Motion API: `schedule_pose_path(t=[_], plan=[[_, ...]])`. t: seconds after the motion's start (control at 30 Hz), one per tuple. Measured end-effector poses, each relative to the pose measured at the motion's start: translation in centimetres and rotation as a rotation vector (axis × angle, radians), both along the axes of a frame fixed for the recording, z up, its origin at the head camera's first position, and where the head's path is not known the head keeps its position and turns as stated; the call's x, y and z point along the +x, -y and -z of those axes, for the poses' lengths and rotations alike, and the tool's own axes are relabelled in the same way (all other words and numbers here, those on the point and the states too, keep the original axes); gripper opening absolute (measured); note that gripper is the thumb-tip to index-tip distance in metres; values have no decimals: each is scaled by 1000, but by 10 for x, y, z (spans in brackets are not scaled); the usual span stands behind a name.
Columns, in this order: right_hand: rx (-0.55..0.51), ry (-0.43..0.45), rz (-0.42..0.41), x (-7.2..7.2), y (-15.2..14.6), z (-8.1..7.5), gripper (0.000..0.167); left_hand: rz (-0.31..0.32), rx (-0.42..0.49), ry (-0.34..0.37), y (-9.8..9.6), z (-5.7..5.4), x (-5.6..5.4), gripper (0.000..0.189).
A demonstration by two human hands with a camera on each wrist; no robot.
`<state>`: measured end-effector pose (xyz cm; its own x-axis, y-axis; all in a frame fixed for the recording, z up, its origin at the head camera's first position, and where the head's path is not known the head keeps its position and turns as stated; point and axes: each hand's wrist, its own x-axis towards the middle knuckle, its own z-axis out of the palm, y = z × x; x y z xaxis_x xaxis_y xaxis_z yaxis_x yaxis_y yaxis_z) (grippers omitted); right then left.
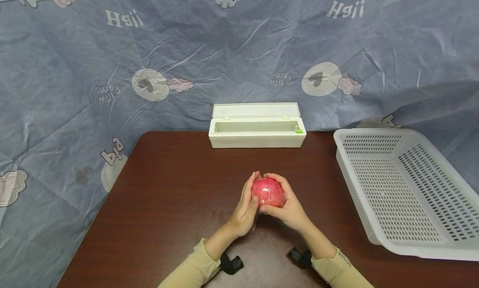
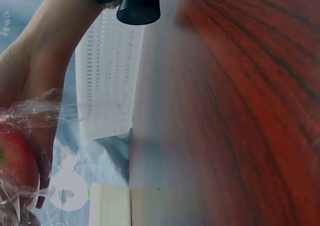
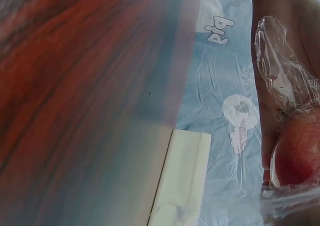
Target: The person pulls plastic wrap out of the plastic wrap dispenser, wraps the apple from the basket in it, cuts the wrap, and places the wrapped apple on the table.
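Note:
A red apple [image 1: 267, 192] wrapped in clear plastic film [image 3: 280, 68] is held between both hands above the table. My right hand [image 1: 290, 207] grips it from the right, thumb in front and fingers curled over the far side. From the left, my left hand [image 1: 245, 209] presses against the apple with its fingers fairly straight. Loose film hangs below the apple, between the palms. Both wrist views show the apple [image 2: 17, 158] only partly, cut off by the frame edge, with crumpled film around it.
At the table's back edge stands a long white box [image 1: 257, 141] with its lid raised and a small green piece [image 1: 299, 131] at its right end. A white perforated basket [image 1: 357, 204] sits on the right. A blue patterned cloth [image 1: 224, 59] hangs behind the brown table [image 1: 168, 196].

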<state>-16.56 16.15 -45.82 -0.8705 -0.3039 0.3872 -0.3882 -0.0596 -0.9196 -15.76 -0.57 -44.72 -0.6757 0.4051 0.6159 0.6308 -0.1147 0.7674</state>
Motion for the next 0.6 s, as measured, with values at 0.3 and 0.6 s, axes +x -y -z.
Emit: schedule_pose_path(t=[0.3,0.6], plan=[[-32,38,12,-3,-5,2,78,12,-62,56,6,-1,-3,58],[-40,28,-34,-6,-12,0,74,-11,-44,-7,16,2,-13,77]])
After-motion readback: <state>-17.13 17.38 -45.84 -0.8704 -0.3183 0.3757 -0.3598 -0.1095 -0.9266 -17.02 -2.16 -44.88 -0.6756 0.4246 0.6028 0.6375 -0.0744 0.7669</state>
